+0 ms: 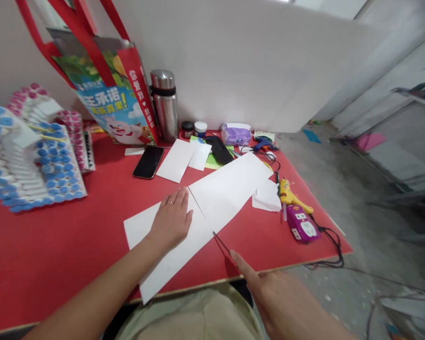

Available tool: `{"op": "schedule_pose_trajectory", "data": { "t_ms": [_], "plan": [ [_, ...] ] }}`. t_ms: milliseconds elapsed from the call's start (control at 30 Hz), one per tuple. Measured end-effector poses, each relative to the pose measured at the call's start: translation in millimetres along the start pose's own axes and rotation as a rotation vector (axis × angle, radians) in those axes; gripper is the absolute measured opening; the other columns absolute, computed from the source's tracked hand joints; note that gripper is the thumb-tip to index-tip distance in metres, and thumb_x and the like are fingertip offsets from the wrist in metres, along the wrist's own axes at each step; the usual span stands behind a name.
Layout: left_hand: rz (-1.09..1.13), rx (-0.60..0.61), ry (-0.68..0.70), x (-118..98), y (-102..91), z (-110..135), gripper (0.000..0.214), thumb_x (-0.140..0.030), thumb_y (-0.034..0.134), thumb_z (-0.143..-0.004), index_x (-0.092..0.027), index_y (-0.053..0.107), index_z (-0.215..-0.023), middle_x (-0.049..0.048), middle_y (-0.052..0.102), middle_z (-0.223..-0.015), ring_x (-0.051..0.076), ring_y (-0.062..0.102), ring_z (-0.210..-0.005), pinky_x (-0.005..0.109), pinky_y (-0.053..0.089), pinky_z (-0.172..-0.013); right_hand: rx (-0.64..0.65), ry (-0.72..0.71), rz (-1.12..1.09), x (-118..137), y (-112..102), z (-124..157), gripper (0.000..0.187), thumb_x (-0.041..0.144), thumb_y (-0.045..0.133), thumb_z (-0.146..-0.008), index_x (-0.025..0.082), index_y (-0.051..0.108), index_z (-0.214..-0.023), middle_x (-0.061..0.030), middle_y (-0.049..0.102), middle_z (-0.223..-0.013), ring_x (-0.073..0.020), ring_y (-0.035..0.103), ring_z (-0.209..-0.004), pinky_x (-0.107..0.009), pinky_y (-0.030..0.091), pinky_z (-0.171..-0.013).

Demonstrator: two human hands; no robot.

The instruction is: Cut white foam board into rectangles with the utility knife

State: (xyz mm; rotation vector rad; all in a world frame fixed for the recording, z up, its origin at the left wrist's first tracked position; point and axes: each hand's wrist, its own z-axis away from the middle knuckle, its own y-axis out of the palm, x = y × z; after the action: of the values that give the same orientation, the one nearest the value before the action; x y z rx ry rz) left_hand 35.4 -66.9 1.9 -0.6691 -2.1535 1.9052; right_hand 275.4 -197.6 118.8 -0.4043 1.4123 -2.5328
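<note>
A white sheet (230, 184) is pressed to the red counter (102, 198) by the left hand (173, 218), open and flat beside a dark line (197, 204). A slender tool (221, 242) is gripped in the right hand (269, 293), its tip at the sheet's near edge. A yellow glue gun (286, 192) is seen at right.

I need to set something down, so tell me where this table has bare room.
Widest: the red tabletop left of the white sheet, in front of the blue-and-white model. Smaller: the patch between the sheet, the purple box and the right hand, which holds a thin tool. Crowded: the back, from the phone to the yellow glue gun.
</note>
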Motion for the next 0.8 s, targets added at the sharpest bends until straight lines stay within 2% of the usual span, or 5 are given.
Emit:
{"op": "schedule_pose_trajectory", "data": {
  "t_ms": [200, 400, 533, 600, 800],
  "plan": [
    [0.006, 0.002, 0.001, -2.0, -0.3, 1.9, 0.056, -0.031, 0.032, -0.102, -0.002, 0.040, -0.149, 0.0222, 0.043, -0.156, 0.033, 0.041, -0.143, 0.050, 0.033, -0.116, -0.022, 0.018, -0.107, -8.0, -2.6, 11.6, 0.078, 0.014, 0.052, -0.079, 0.020, 0.041, -0.156, -0.0132, 0.077, -0.089, -0.0277, 0.073, -0.081, -0.031, 0.052, -0.072],
    [0.115, 0.019, -0.011, 4.7, -13.5, -16.1, 0.050, -0.030, 0.038, -0.099, -0.008, 0.046, -0.143, 0.0213, 0.053, -0.145, 0.033, 0.049, -0.133, 0.050, 0.039, -0.110, -0.141, 0.061, -0.387, -40.2, -27.3, 18.5, 0.057, 0.028, 0.040, -0.097, 0.022, 0.040, -0.154, -0.0149, 0.074, -0.107, -0.0276, 0.072, -0.090, -0.036, 0.054, -0.077],
    [0.177, -0.008, -0.011, 6.3, -22.4, -55.0, 0.048, -0.033, 0.043, -0.098, -0.010, 0.047, -0.140, 0.0195, 0.058, -0.137, 0.034, 0.051, -0.128, 0.049, 0.041, -0.106, -0.297, 0.128, -0.604, -61.0, -15.9, -17.9, 0.032, 0.038, 0.043, -0.098, 0.018, 0.058, -0.118, -0.0118, 0.072, -0.099, -0.0244, 0.070, -0.086, -0.035, 0.053, -0.076],
    [0.194, 0.059, -0.032, 1.3, -21.7, -74.7, 0.046, -0.036, 0.050, -0.096, -0.010, 0.052, -0.134, 0.0189, 0.063, -0.126, 0.034, 0.056, -0.119, 0.047, 0.045, -0.100, -0.395, 0.269, -0.784, -65.5, -3.2, -43.0, 0.027, 0.043, 0.047, -0.096, 0.018, 0.054, -0.104, -0.0077, 0.071, -0.086, -0.0224, 0.068, -0.074, -0.033, 0.053, -0.068],
    [0.243, 0.149, -0.111, -13.4, -5.9, -104.9, 0.031, -0.041, 0.058, -0.089, -0.014, 0.065, -0.103, 0.0155, 0.066, -0.101, 0.032, 0.061, -0.101, 0.041, 0.046, -0.087, -0.463, 0.463, -1.390, -59.3, 17.2, -80.5, 0.045, 0.054, 0.062, -0.084, 0.019, 0.048, -0.108, 0.0067, 0.056, -0.048, -0.0137, 0.049, -0.038, -0.021, 0.037, -0.039]
  ]
}}
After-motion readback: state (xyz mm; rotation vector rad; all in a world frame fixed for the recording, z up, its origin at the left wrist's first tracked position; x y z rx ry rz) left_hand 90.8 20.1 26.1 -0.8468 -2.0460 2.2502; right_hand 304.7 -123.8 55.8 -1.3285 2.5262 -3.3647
